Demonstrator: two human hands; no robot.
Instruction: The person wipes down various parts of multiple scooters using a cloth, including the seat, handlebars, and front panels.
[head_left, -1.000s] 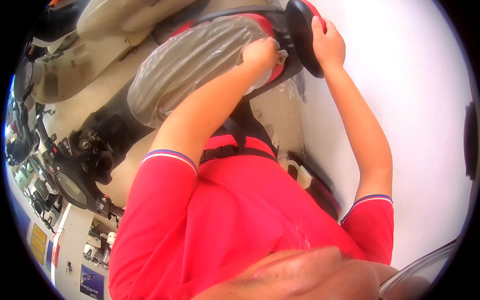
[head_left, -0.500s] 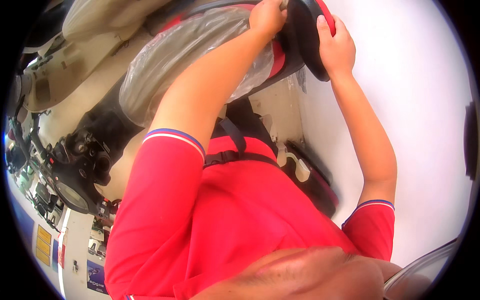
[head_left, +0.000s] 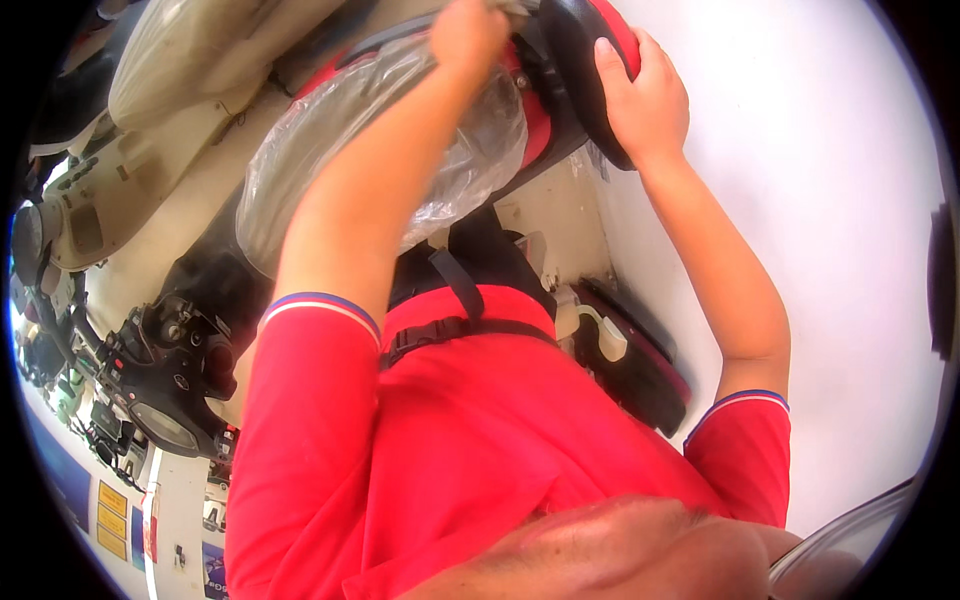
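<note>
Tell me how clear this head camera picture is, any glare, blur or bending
Head view: strong fisheye bending, with a black rim around the circular picture; the white wall at the right is overexposed and featureless; the clear plastic wrap shows bright sheen; the left hand at the top edge is slightly blurred, the right hand on the black seat sharper; the red shirt fills the foreground.

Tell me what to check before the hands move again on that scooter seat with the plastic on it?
1. Right hand grips the black seat edge: ok.
2. Left hand is on the clear plastic cover near the top: ok, though whether its fingers pinch the plastic: cannot tell.
3. Plastic cover lies over the seat: ok, wrinkled.
4. Plastic free of tears: cannot tell.
5. Chest strap on the red shirt hangs away from the seat: ok.
</note>
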